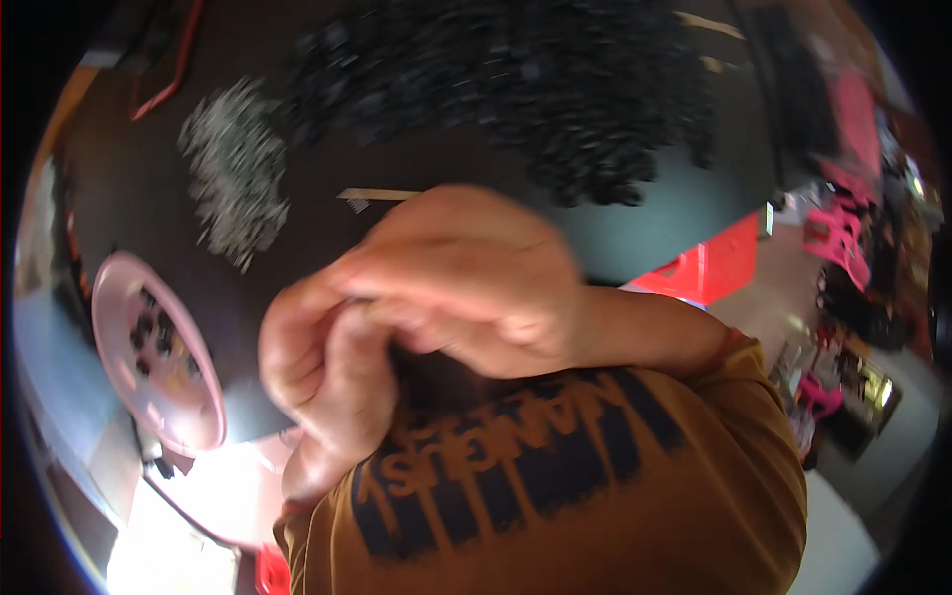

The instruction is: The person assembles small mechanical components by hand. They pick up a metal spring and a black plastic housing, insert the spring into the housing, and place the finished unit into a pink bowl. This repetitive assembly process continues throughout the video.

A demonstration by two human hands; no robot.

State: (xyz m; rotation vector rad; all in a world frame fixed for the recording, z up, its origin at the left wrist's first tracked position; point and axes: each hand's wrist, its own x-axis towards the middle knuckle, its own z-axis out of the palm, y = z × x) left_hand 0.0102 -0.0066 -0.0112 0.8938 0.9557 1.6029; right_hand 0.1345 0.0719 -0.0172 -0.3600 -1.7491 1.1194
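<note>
Close in front of my chest, over the near side of the dark table (327, 154), my two hands meet. My left hand (332, 372) is curled, its fingertips pressed toward those of the other hand. My right hand (476, 273) comes across from the right, its back turned up and its fingers bent inward to the same spot. Anything between the fingertips is hidden and slightly blurred. Just beyond the hands lies a thin tan strip (377, 194). A heap of small black pieces (565, 89) covers the far part of the table, and a smaller pile of thin silvery-grey pieces (236, 174) lies at the left.
A pink basin (216, 407) with a few black pieces in it is at the left table edge. A red plastic container (729, 260) stands below the right edge. Pink stools (838, 238) and clutter are farther right. At the upper left is a red-edged frame (164, 94).
</note>
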